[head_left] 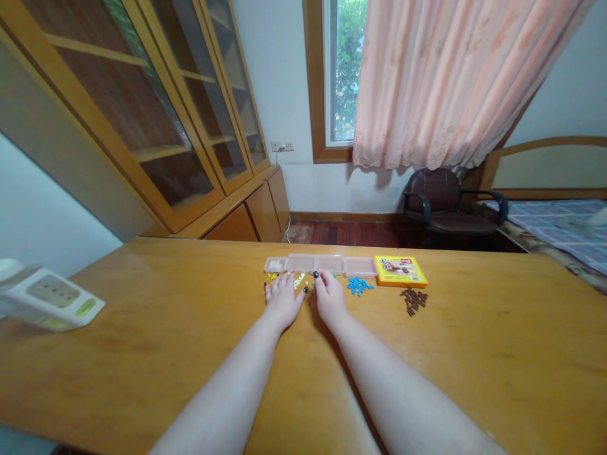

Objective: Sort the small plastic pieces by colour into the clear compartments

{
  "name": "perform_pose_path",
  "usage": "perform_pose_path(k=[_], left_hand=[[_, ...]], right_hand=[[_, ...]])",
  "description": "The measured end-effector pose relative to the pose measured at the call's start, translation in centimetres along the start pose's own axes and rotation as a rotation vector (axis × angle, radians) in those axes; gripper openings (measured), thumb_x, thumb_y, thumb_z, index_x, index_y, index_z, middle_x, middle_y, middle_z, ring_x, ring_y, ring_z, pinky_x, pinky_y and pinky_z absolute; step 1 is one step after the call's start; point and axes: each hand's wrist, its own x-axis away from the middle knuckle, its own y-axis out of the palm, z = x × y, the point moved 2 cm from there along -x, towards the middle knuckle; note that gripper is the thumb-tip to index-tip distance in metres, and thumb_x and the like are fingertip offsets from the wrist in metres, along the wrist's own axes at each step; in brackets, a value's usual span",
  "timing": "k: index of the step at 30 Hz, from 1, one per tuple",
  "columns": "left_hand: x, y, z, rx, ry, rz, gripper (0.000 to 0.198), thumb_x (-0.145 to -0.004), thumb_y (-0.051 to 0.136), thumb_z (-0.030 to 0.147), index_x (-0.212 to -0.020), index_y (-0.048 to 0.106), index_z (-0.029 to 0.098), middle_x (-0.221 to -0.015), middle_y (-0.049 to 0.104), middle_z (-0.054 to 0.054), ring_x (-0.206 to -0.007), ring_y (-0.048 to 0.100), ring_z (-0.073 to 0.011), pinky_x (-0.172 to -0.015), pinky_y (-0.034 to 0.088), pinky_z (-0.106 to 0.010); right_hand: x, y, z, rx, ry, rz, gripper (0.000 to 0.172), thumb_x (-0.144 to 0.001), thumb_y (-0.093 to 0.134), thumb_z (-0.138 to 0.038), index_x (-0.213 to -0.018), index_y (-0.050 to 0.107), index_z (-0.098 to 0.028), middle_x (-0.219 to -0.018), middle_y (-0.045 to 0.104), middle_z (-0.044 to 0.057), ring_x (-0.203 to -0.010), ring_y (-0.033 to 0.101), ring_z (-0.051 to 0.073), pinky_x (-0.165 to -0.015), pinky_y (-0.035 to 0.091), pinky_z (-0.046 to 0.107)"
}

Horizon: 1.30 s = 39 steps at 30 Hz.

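Note:
My left hand (283, 302) lies palm down on the table with its fingers spread. Around its fingertips are small yellow pieces (272, 277) and pale cream pieces (300, 280). My right hand (331, 297) is just beside it, fingers curled in and thumb on top; what they hold, if anything, is hidden. A few green pieces (334, 275) peek out around that hand. To its right is a loose pile of small blue pieces (359, 286). Farther right, dark brown pieces (414, 300) form another pile.
Clear plastic trays (302, 263) stand in a row behind the piles, the leftmost smaller one (275, 265) holding something whitish. A yellow box (401, 271) ends the row. At far left of the wooden table (156, 354) is a white container (47, 294). Beyond sits an office chair (436, 199).

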Motion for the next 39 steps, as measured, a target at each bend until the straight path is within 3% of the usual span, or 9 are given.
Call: perform_pose_path(k=[4,10,15,20,24,27,39], left_hand=[[0.0,0.0,0.1,-0.001,0.024,-0.023,0.062,-0.088,0.031,0.052,-0.14,0.033,0.019,-0.147,0.033,-0.011,-0.136,0.025,-0.0296,-0.11,0.012,-0.056],[0.2,-0.5,0.3,0.002,0.032,0.058,0.056,-0.088,0.035,0.048,-0.136,0.038,0.019,-0.142,0.041,-0.011,-0.131,0.033,-0.0284,-0.11,0.017,-0.052],[0.2,-0.5,0.3,0.015,0.073,0.002,0.057,-0.088,0.035,0.047,-0.138,0.036,0.021,-0.145,0.038,-0.008,-0.134,0.028,-0.0292,-0.111,0.015,-0.054],[1.4,-0.7,1.1,-0.087,0.168,0.021,0.059,-0.086,0.04,0.043,-0.14,0.034,0.02,-0.146,0.035,-0.01,-0.136,0.023,-0.0308,-0.111,0.012,-0.056],[2.1,-0.4,1.8,-0.144,0.256,-0.077,0.057,-0.087,0.039,0.043,-0.14,0.035,0.022,-0.149,0.028,-0.011,-0.138,0.019,-0.0318,-0.11,0.01,-0.058],[1.8,0.0,1.6,-0.132,0.266,-0.132,0.057,-0.088,0.035,0.045,-0.141,0.032,0.022,-0.151,0.026,-0.01,-0.138,0.02,-0.0309,-0.11,0.01,-0.058],[1.2,0.5,1.2,-0.102,0.25,-0.125,0.063,-0.088,0.034,0.047,-0.145,0.022,0.021,-0.152,0.02,-0.007,-0.139,0.017,-0.0302,-0.111,0.01,-0.057]], right_hand=[[0.0,0.0,0.0,0.004,-0.001,-0.01,0.027,-0.088,0.04,-0.036,-0.087,0.06,-0.018,-0.066,0.06,0.0,-0.063,0.054,0.016,-0.06,0.04,0.025],[0.0,0.0,0.0,0.008,0.021,-0.026,0.031,-0.089,0.038,-0.039,-0.086,0.061,-0.018,-0.064,0.058,0.0,-0.06,0.053,0.015,-0.059,0.038,0.025],[0.0,-0.1,-0.2,0.018,0.028,-0.038,0.032,-0.089,0.038,-0.039,-0.085,0.062,-0.018,-0.064,0.058,0.0,-0.061,0.052,0.016,-0.058,0.037,0.025],[0.0,0.0,-0.2,0.005,0.032,-0.032,0.033,-0.089,0.037,-0.04,-0.085,0.062,-0.018,-0.065,0.058,0.001,-0.061,0.053,0.016,-0.058,0.038,0.026],[0.1,0.0,-0.2,-0.008,0.047,-0.04,0.033,-0.089,0.038,-0.041,-0.085,0.061,-0.018,-0.065,0.059,0.001,-0.062,0.053,0.016,-0.058,0.039,0.026],[0.1,0.0,-0.1,-0.006,0.042,-0.043,0.031,-0.089,0.038,-0.039,-0.085,0.061,-0.018,-0.067,0.059,0.001,-0.063,0.054,0.016,-0.06,0.039,0.025],[0.0,0.1,0.1,-0.005,0.04,-0.061,0.026,-0.087,0.04,-0.034,-0.087,0.061,-0.018,-0.065,0.059,0.001,-0.067,0.055,0.017,-0.06,0.04,0.025]])
